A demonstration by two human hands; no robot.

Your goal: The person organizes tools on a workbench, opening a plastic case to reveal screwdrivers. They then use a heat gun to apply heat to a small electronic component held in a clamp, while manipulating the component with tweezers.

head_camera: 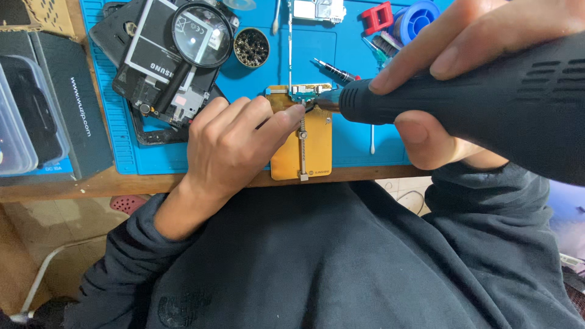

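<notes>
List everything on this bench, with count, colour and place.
work mat: 1, blue, over the wooden bench
board holder: 1, yellow, mat's near edge
small circuit board: 1, green, clamped at holder's top
opened phone: 1, black, mat's left
magnifier: 1, black-rimmed, on the phone
tip-cleaner tin: 1, brassy, beside magnifier
screwdriver: 1, dark, above holder
solder spool: 1, blue, top right
heat tool: 1, black, nozzle at board
left hand: steadying board
right hand: gripping heat tool

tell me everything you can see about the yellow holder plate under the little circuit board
The yellow holder plate is a flat, rectangular, mustard-coloured piece lying on the blue mat, its near edge at the table's front edge. A metal slider rail runs down its middle. A small circuit board sits at its far end. The left hand rests on its left side; the right hand aims a black tool at the board.
</notes>
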